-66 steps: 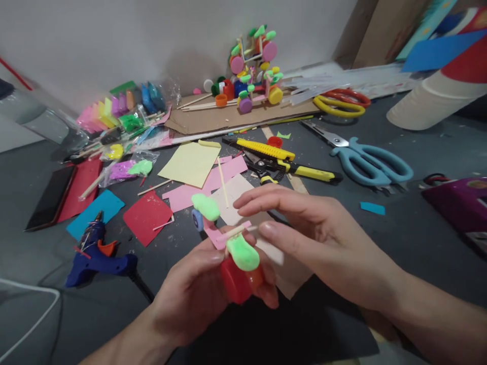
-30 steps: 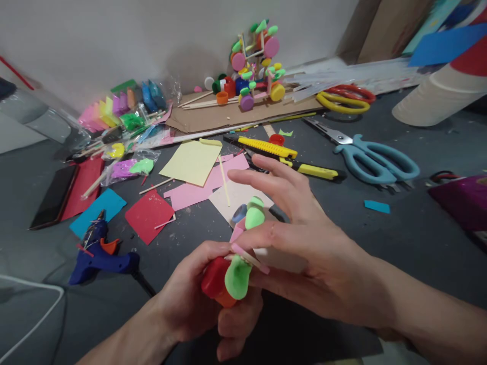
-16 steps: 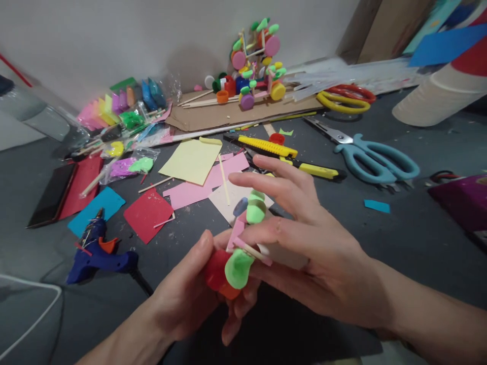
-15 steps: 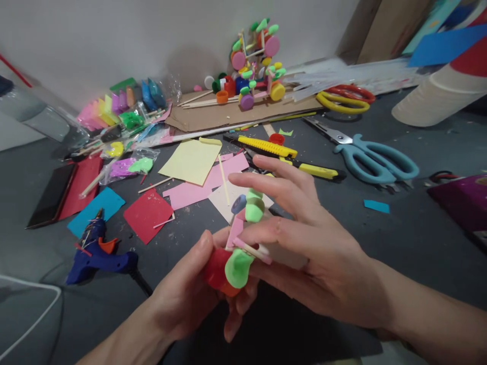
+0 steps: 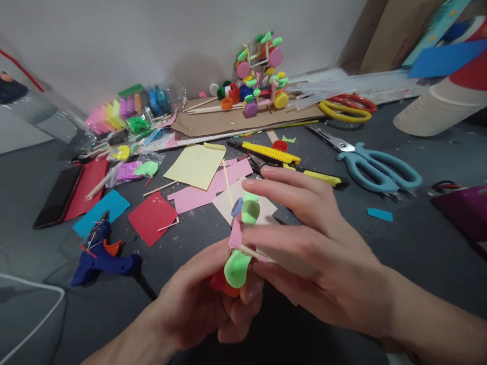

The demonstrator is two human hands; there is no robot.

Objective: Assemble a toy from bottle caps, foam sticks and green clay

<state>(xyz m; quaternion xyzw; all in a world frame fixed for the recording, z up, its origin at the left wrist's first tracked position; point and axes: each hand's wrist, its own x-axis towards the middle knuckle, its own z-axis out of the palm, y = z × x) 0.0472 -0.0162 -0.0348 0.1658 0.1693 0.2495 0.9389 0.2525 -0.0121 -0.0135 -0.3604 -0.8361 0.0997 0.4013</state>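
Between my hands is a small craft model (image 5: 236, 233) made of pink card, a thin stick, bright green clay lumps and a blue-grey round piece, with red and orange parts low down. My left hand (image 5: 205, 294) is closed around its lower end, the thumb lying along the pink card and the fingers curled beneath, hiding most of the red part. My right hand (image 5: 319, 253) pinches the model from the right by the stick and card, its upper fingers stretched out over the green clay. The fingers hide some of the model.
A blue glue gun (image 5: 102, 258) lies left, near coloured paper squares (image 5: 152, 217) and a black phone (image 5: 57, 195). Beyond my right hand are yellow utility knives (image 5: 270, 153) and blue-handled scissors (image 5: 380, 165). Similar cap-wheeled models (image 5: 262, 76) stand on cardboard by the wall.
My left thumb has moved from the side of the red part up along the pink card, covering more of the red. The view has shifted slightly.
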